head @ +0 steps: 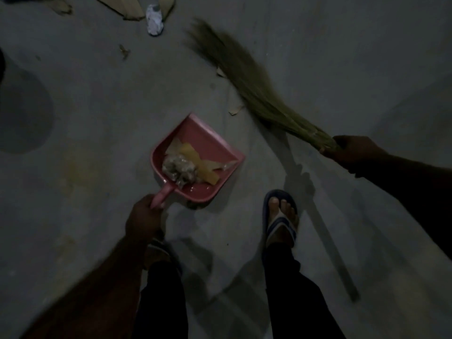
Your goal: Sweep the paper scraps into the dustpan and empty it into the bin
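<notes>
A pink dustpan [208, 140] rests on the grey floor in the middle of the head view, mouth pointing up and right. Yellow paper strips [193, 155] and a crumpled wad [179, 168] lie inside it. My left hand [143, 220] is closed around the dustpan's handle. My right hand [352, 150] grips the base of a grass broom [247, 81], whose blurred bristles reach up and left. A small brown scrap [236, 110] lies on the floor between broom and dustpan. A crumpled white paper [154, 19] sits near the top edge.
Cardboard pieces [132, 7] lie at the top left. Another small scrap [124, 52] is on the floor left of the broom tip. My sandalled right foot [280, 216] stands right of the dustpan. A dark round shadow [22, 111] covers the floor at the left.
</notes>
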A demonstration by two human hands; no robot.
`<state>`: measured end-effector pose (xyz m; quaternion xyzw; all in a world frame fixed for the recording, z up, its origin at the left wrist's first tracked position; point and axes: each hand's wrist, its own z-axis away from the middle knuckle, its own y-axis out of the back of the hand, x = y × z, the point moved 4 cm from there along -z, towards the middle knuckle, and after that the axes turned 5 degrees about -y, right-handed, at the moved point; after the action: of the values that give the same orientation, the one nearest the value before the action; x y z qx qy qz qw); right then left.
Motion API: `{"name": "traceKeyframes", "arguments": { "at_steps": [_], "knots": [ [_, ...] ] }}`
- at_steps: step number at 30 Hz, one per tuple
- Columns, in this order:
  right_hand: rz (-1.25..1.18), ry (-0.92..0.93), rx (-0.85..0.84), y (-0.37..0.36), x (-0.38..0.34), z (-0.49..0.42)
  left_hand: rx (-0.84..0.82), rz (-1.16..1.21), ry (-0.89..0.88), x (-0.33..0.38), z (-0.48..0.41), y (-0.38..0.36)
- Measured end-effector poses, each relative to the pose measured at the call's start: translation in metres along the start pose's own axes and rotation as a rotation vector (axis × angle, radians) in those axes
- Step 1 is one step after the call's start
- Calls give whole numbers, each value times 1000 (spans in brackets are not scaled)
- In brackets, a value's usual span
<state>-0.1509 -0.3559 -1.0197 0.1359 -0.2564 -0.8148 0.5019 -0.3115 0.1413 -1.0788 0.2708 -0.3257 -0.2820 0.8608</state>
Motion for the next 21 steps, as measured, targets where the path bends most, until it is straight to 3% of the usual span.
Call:
{"name": "traceKeyframes", "arguments": {
  "at_steps": [6,10,15,21],
  "knots": [
    [-32,45,-53,-48,1,19,188,96,8,59,-63,-24],
    [-202,54,-25,-64,8,28,187,62,-1,65,-82,-16],
    [-82,202,60,-68,12,36,188,9,-28,60,-78,-4],
    [36,229,228,-54,18,41,175,49,-7,44,-64,6]
  ]
}}
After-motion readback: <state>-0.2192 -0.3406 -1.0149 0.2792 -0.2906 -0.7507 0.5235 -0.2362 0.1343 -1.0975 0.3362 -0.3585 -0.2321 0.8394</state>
